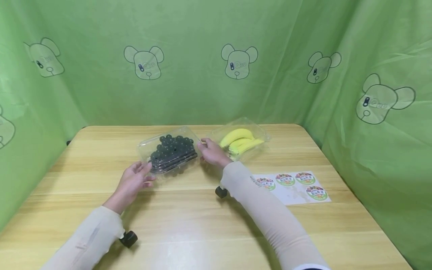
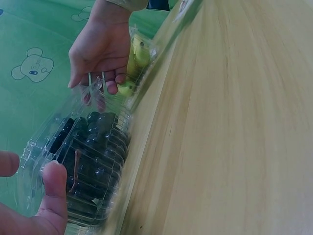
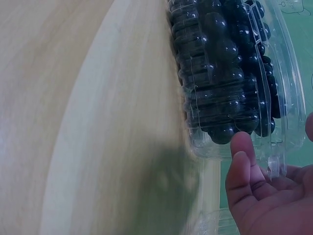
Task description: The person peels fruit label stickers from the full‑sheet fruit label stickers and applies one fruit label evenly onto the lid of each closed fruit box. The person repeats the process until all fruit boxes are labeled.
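Note:
A clear plastic clamshell box (image 1: 143,144) of dark grapes (image 1: 173,148) is between both hands, slightly aslant over the table. At its near left corner, my left hand (image 1: 133,180) grips the box, thumb above and fingers lower down. My right hand (image 1: 214,153) holds the right end, its fingertips (image 3: 242,142) on the end wall in the right wrist view. The left wrist view shows a brown stem (image 2: 76,169) among the grapes and the left thumb (image 2: 55,181) against the plastic.
Behind the right hand lies another clear box (image 1: 263,135) with yellow bananas (image 1: 241,140). A white sheet (image 1: 290,195) with several round fruit stickers (image 1: 305,178) lies to the right, partly behind the right sleeve. Green curtains (image 1: 192,93) surround the wooden table (image 1: 182,225).

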### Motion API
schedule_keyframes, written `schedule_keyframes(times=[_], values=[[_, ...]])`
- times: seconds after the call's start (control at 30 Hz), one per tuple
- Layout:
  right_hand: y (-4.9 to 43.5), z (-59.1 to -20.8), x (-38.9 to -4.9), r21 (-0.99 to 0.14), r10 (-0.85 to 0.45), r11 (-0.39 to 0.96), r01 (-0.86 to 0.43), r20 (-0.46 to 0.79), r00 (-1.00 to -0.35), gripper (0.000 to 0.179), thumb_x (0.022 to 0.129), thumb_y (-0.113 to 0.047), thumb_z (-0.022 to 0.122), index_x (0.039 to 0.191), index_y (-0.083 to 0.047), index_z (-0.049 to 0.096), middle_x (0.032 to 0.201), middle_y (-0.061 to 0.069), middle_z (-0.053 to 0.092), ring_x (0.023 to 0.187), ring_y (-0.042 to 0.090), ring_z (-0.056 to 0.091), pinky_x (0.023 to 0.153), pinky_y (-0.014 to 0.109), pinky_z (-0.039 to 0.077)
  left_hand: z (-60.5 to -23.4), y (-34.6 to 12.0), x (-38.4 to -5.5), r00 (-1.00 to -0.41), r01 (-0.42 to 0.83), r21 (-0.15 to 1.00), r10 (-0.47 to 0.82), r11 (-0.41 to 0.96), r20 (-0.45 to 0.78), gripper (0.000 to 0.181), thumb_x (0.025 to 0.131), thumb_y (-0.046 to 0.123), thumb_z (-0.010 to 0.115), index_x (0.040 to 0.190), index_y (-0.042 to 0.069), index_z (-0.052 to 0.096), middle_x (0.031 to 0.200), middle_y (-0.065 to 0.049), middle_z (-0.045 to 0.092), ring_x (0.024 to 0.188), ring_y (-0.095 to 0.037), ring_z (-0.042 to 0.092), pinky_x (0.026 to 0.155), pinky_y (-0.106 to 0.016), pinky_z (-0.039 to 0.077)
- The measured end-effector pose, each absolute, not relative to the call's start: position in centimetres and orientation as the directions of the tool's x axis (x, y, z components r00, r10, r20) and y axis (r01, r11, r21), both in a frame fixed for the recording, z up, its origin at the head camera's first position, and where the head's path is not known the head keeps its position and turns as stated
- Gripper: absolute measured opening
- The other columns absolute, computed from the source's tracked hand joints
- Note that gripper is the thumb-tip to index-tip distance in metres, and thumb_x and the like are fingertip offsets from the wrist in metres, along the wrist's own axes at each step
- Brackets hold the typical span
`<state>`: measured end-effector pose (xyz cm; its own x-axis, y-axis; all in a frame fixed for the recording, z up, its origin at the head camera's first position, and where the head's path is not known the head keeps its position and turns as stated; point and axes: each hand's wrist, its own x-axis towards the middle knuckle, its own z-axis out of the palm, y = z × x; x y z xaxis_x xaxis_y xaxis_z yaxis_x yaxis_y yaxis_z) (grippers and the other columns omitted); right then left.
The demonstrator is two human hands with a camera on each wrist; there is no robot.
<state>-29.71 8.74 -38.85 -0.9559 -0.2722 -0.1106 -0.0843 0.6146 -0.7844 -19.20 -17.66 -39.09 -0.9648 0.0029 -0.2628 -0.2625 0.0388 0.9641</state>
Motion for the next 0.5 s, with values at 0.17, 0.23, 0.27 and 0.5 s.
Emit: schedule_keyframes(times=[0.17,0.23,0.27,0.5], values=[[8.7,-38.86,-29.61,-0.794,-0.261,0.602,-0.079,-0.103,-0.96,0.058,0.104,-0.04,0.038,0.151,-0.006,0.028,0.113,0.015,0.061,0.091,0.027,0.064,0.089,0.042,0.051,-39.19,-17.49,-19.24,-0.966,-0.258,0.966,-0.006,0.032,-0.258,0.078,0.102,0.027,0.049,0.153,0.0,-0.004,0.159,-0.018,0.011,0.118,-0.031,0.053,0.092,-0.03,0.052],[8.7,-38.89,-29.6,-0.799,-0.258,0.596,-0.075,-0.102,-0.961,0.058,0.104,-0.039,0.038,0.151,-0.006,0.028,0.116,0.015,0.061,0.091,0.027,0.064,0.09,0.042,0.051,-39.2,-17.43,-19.24,-0.965,-0.261,0.965,-0.008,0.029,-0.261,0.078,0.102,0.027,0.049,0.153,0.0,-0.004,0.159,-0.019,0.011,0.12,-0.033,0.052,0.092,-0.03,0.052],[8.7,-38.89,-29.59,-0.801,-0.257,0.594,-0.074,-0.102,-0.961,0.058,0.104,-0.038,0.039,0.15,-0.006,0.029,0.117,0.015,0.06,0.091,0.027,0.064,0.09,0.042,0.05,-39.21,-17.41,-19.25,-0.965,-0.263,0.965,-0.01,0.027,-0.262,0.078,0.102,0.028,0.049,0.153,0.0,-0.004,0.159,-0.019,0.011,0.121,-0.034,0.051,0.092,-0.03,0.052],[8.61,-38.65,-29.49,-0.827,-0.255,0.559,-0.064,-0.098,-0.962,0.057,0.104,-0.036,0.041,0.149,-0.004,0.03,0.121,0.018,0.058,0.095,0.031,0.064,0.091,0.042,0.051,-39.06,-17.4,-19.3,-0.964,-0.265,0.964,-0.021,0.036,-0.264,0.078,0.102,0.031,0.048,0.153,0.0,-0.003,0.158,-0.021,0.011,0.121,-0.033,0.052,0.088,-0.027,0.053]])
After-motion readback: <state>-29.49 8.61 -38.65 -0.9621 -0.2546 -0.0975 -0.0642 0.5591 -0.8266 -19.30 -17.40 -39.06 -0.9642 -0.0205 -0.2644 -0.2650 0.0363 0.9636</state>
